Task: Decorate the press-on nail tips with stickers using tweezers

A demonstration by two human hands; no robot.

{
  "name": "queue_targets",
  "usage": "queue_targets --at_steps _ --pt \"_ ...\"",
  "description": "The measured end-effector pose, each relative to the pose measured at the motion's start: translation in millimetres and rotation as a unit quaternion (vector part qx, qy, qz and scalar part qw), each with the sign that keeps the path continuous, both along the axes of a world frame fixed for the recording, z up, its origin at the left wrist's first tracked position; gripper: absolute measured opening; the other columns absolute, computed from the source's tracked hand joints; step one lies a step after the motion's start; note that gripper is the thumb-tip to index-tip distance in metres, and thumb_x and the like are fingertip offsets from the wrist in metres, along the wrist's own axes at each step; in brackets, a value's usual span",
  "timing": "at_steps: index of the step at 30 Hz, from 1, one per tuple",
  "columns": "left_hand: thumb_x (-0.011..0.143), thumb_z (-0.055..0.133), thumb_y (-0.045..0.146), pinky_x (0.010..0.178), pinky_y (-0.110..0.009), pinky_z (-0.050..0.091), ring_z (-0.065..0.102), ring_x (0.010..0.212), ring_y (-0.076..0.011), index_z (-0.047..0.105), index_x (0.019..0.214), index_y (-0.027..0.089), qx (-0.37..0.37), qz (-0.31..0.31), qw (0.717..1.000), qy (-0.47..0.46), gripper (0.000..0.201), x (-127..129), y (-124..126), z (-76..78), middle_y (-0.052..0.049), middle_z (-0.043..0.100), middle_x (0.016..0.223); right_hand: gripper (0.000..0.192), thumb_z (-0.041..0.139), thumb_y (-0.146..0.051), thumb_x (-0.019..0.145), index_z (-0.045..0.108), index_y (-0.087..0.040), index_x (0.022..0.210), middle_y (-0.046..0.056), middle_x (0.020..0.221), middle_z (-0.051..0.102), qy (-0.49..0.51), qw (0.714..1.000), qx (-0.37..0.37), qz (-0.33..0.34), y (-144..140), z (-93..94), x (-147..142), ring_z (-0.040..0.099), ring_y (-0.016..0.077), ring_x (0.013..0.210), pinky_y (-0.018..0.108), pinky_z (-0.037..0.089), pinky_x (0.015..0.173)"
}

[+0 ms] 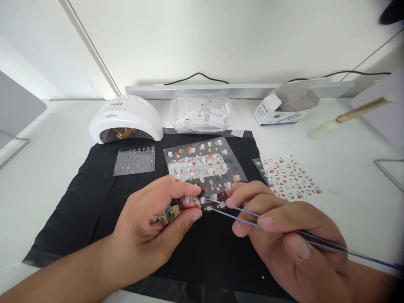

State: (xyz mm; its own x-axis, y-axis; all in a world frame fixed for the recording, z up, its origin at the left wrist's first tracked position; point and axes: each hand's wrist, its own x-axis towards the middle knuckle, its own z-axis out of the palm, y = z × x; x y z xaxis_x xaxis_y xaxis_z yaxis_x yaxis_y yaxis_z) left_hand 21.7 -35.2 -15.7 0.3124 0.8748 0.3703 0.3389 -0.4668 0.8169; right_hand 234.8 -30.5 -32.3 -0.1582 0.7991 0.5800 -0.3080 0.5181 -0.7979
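My left hand (158,210) is closed around a small gold-coloured piece with a dark green band (169,213). The fingers partly cover it, and I cannot make out its kind; a reddish patch shows near its right end. My right hand (284,235) grips a pair of blue tweezers (241,213). Their two slightly parted tips reach to the right end of the gold-coloured piece; I cannot tell whether they touch it or hold anything. Just beyond both hands lies a clear sticker sheet (237,166) with red and white cartoon figures, with a clear case (197,167) showing at its middle.
A white nail lamp (132,115) stands at the back left, near a smaller sticker sheet (135,160). Behind are a plastic tub (173,115) of sachets and an alcohol pad box (280,115). To the right are a brush (356,113) and another sticker sheet (290,179). Black cloth (78,210) covers the table.
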Motion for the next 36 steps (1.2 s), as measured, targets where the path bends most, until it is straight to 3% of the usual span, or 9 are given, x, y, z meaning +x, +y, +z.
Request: queue_targets --at_steps 6,10,22,36 --pt "0.089 0.066 0.012 0.061 -0.018 0.05 0.061 0.073 -0.0089 0.063 0.109 0.023 0.045 0.024 0.998 0.042 0.023 1.0 0.0 3.2 0.001 0.063 0.085 0.023 0.052 -0.026 0.095 0.071 -0.022 0.109 0.005 0.079 0.075 -0.003 1.0 -0.009 0.017 -6.1 -3.4 -2.5 0.066 0.0227 0.086 0.042 0.05 0.089" --pt "0.089 0.065 0.012 0.05 -0.02 0.047 0.061 0.066 -0.0111 0.064 0.104 0.019 0.073 0.031 0.993 0.082 0.017 2.6 1.7 6.8 -0.002 0.063 0.081 0.024 0.053 -0.025 0.095 0.072 -0.021 0.108 0.006 0.076 0.075 0.004 1.0 -0.007 0.009 -6.1 -3.6 -5.6 0.066 0.0227 0.082 0.042 0.053 0.085" --pt "0.086 0.062 0.002 0.061 -0.016 0.052 0.061 0.069 -0.0081 0.065 0.104 0.011 0.108 0.022 0.986 0.123 0.02 4.4 2.8 11.4 -0.004 0.064 0.083 0.027 0.051 -0.022 0.093 0.071 -0.021 0.112 0.007 0.082 0.074 -0.026 1.0 0.011 0.006 -4.9 -12.2 -2.6 0.066 0.0242 0.082 0.046 0.053 0.084" --pt "0.085 0.064 0.004 0.065 -0.02 0.059 0.068 0.081 -0.0134 0.064 0.102 0.018 0.142 0.033 0.978 0.146 0.022 2.1 0.5 11.2 -0.004 0.067 0.088 0.026 0.05 -0.024 0.095 0.07 -0.02 0.111 0.008 0.081 0.074 -0.045 0.999 0.019 0.018 -3.4 -11.5 0.1 0.066 0.0244 0.082 0.047 0.053 0.084"
